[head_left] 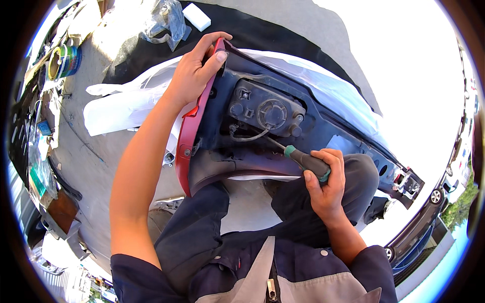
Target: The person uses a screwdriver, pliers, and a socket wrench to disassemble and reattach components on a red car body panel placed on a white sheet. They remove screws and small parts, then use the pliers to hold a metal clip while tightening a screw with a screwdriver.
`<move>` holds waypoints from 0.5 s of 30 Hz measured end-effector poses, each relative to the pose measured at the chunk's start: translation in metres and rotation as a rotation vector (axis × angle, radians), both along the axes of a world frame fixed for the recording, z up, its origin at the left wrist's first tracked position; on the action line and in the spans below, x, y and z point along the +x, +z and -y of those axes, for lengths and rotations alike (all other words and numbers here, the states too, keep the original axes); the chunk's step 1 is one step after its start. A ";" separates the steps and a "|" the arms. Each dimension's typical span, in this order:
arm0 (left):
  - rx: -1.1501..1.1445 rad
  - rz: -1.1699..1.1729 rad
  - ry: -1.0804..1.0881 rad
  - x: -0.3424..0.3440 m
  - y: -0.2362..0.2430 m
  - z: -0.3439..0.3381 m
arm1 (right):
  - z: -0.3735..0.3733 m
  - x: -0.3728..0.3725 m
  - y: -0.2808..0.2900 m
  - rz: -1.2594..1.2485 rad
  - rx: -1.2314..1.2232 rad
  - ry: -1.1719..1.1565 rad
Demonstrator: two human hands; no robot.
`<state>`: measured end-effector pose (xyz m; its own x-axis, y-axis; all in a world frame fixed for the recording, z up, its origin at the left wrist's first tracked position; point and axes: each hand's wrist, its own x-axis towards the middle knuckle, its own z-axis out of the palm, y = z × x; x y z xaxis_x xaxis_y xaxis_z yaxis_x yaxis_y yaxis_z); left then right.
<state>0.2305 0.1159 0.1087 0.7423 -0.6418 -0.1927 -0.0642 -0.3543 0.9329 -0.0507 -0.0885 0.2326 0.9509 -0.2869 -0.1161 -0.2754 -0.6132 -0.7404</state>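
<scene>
Across my knees lies a red car body panel (191, 139), its dark inner side turned up. My left hand (194, 70) is closed around the panel's upper left edge, thumb on the inner side. A black lamp housing (268, 108) with a round cap and a short cable (248, 137) sits in the panel's recess. In my right hand (326, 184) is a screwdriver (308, 160) with a black and green handle. Its shaft points up and left, under the housing's lower edge; the tip is hidden there.
White wrapping sheet (118, 108) and a black mat (252, 28) lie beneath the panel. A white block (197, 17) and a clear plastic bag (166, 22) are beyond it. Tape rolls (64, 62) and scrap line the left. A parked dark car (417, 227) stands at right.
</scene>
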 end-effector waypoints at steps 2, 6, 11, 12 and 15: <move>-0.012 -0.025 -0.009 0.001 0.001 -0.001 | -0.002 0.001 -0.001 -0.031 0.057 -0.075; -0.015 -0.026 -0.024 0.002 0.002 -0.001 | 0.005 -0.006 -0.003 -0.106 0.124 -0.185; -0.108 -0.018 0.040 -0.002 -0.004 0.002 | 0.010 -0.006 0.002 -0.123 0.058 -0.100; -0.102 -0.033 0.039 -0.004 -0.003 0.002 | 0.011 -0.007 0.002 -0.137 0.072 -0.089; -0.095 -0.028 0.011 0.001 -0.006 -0.001 | 0.008 0.015 -0.009 -0.216 0.173 0.016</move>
<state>0.2314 0.1165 0.1027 0.7445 -0.6502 -0.1520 -0.0346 -0.2649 0.9637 -0.0357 -0.0969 0.2236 0.9031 -0.2304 -0.3624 -0.4295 -0.4878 -0.7600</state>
